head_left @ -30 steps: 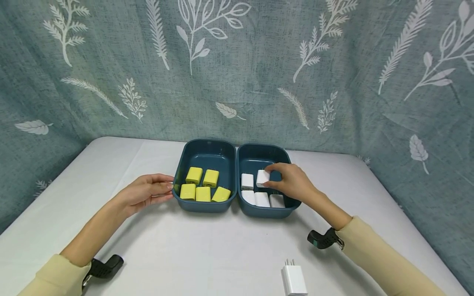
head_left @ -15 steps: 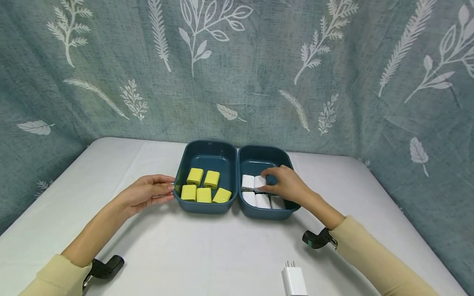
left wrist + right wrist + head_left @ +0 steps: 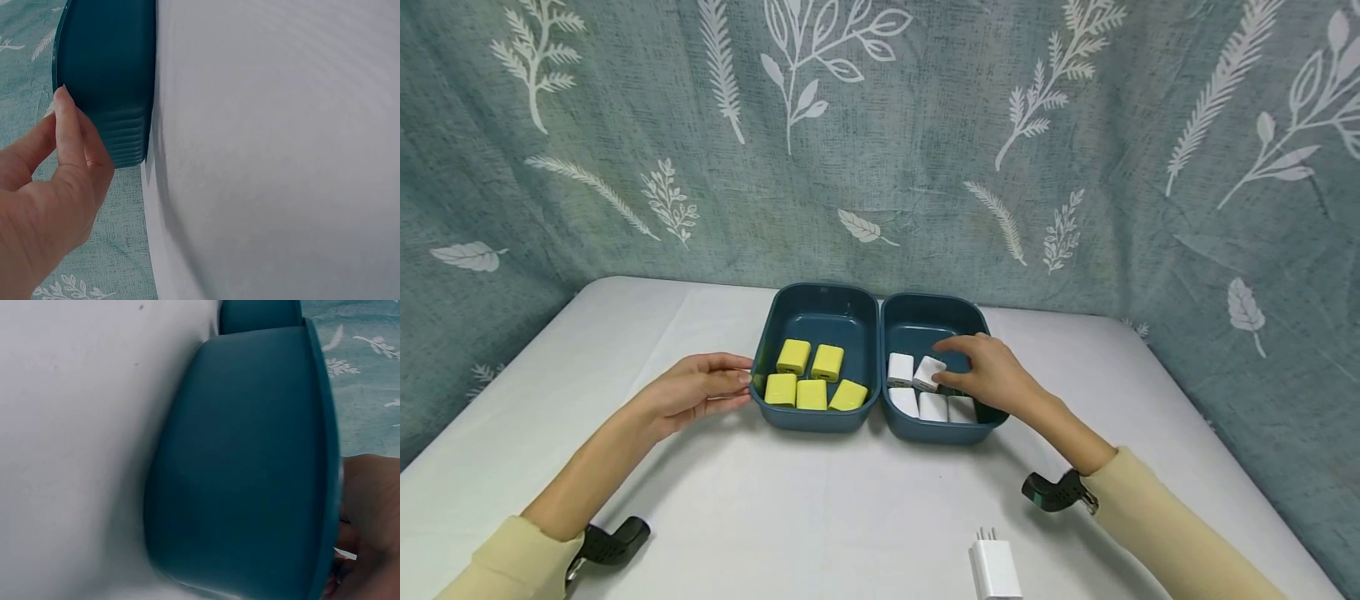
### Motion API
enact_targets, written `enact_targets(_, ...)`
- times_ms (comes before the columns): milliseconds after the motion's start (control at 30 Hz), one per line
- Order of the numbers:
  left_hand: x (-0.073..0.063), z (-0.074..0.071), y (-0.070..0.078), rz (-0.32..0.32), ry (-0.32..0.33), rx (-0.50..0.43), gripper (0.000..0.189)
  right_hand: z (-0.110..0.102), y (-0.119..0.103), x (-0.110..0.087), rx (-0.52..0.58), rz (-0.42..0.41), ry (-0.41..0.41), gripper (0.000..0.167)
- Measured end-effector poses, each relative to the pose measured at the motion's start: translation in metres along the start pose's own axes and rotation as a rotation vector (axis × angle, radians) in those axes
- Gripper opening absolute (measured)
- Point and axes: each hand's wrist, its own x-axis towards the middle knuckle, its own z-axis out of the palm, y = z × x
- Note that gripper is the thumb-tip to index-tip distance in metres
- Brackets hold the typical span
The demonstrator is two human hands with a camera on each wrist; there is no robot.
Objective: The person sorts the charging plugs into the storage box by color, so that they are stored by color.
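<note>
My left hand, fingers fairly straight, touches the outer left side of the left dark blue bin with its fingertips at the rim; the left wrist view shows these fingers against the bin wall. Several yellow charger plugs lie in that bin. Over the right blue bin, my right hand has thumb and index finger spread apart beside a tilted white charger plug. Several more white charger plugs lie around it. In the right wrist view, the bin wall hides most of the hand.
A white charger plug with its prongs up lies on the white-covered table, near the front. Behind the bins hangs a green leaf-patterned curtain. The two bins stand side by side, close to the table's back edge.
My right hand moved the white charger plug left and down beside another, then its fingers spread off it; the plug now sits tilted. The left hand has stayed at the left bin.
</note>
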Motion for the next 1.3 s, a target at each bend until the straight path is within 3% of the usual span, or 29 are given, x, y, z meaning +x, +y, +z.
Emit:
enact_targets(700,0.000,-0.003,-0.003,0.008,-0.019,-0.012,0.047,-0.020,-0.014,-0.048,0.034,0.010,0.062,0.041)
enact_targets(967,-0.002,-0.001,-0.001,0.001,-0.012,-0.008,0.047,-0.028,-0.028,-0.068,0.029,-0.089,0.104,0.039)
enact_targets(1300,-0.002,0.000,0.001,-0.003,-0.013,-0.017,0.046,-0.033,-0.037,-0.093,0.062,-0.178,0.066,0.041)
